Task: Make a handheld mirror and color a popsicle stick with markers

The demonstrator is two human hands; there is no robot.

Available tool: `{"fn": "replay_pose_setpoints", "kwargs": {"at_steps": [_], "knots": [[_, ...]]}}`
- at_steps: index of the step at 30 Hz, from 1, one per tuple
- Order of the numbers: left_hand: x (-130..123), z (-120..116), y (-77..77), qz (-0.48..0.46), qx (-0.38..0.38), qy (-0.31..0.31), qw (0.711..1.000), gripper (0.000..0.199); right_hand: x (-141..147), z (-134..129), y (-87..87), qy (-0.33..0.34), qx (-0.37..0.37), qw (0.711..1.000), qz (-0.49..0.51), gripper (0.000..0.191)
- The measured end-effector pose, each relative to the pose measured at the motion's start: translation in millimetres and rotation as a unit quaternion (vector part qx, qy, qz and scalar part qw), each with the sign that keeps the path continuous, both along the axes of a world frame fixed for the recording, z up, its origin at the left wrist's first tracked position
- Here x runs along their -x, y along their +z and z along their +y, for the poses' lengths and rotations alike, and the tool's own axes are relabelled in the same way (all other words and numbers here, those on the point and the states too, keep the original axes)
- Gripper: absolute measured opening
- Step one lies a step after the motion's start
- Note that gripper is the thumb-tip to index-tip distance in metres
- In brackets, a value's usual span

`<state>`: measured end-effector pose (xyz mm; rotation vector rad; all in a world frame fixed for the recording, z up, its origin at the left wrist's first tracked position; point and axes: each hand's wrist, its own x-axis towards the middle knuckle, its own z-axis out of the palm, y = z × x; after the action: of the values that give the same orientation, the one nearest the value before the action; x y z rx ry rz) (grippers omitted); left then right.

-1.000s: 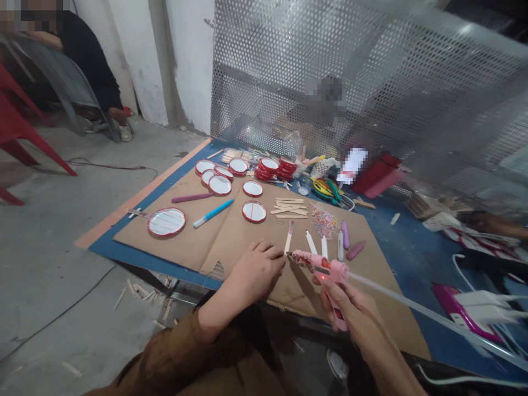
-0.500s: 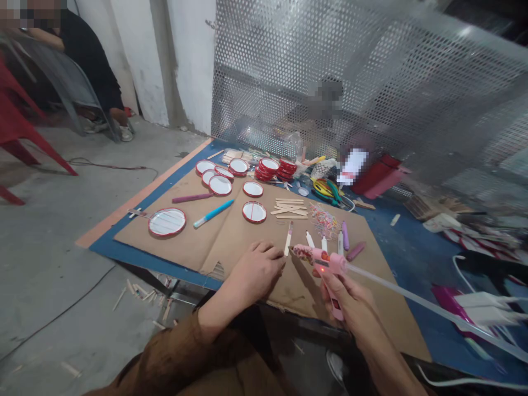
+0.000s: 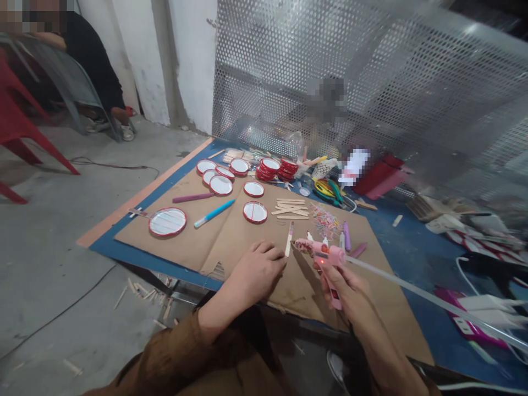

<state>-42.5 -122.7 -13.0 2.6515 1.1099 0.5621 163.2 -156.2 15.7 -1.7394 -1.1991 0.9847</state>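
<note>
My right hand (image 3: 344,283) is wrapped around the handle of a pink hot glue gun (image 3: 330,253), its small light lit red and a long clear glue stick (image 3: 396,285) trailing from its back. The nozzle points left, right beside a wooden craft stick (image 3: 290,237) with a coloured far end. At the near end of that stick, the fingers of my left hand (image 3: 258,272) are closed and seem to pinch it against the cardboard (image 3: 231,242); the fingertips are partly hidden. Beyond lie loose craft sticks (image 3: 292,208) and a pile of colourful thin pieces (image 3: 325,220).
Red-rimmed white discs (image 3: 221,185) lie and stand stacked at the back; a larger striped one (image 3: 167,221) is at left. A blue pen (image 3: 214,213), several markers (image 3: 346,236), pliers (image 3: 330,191) and a magenta power strip (image 3: 464,324) surround the work. A person (image 3: 88,52) sits far left.
The glue gun has shifted slightly away from me, its nozzle moving up along the craft stick. My left hand has stayed nearly in place.
</note>
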Motion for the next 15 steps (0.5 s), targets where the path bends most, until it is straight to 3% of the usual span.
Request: {"fn": "replay_pose_setpoints", "kwargs": {"at_steps": [15], "knots": [[-1, 0, -3.2, -0.007, -0.005, 0.003, 1.000, 0.019, 0, 13, -2.9, 0.003, -0.015, 0.999, 0.030, 0.059]]}}
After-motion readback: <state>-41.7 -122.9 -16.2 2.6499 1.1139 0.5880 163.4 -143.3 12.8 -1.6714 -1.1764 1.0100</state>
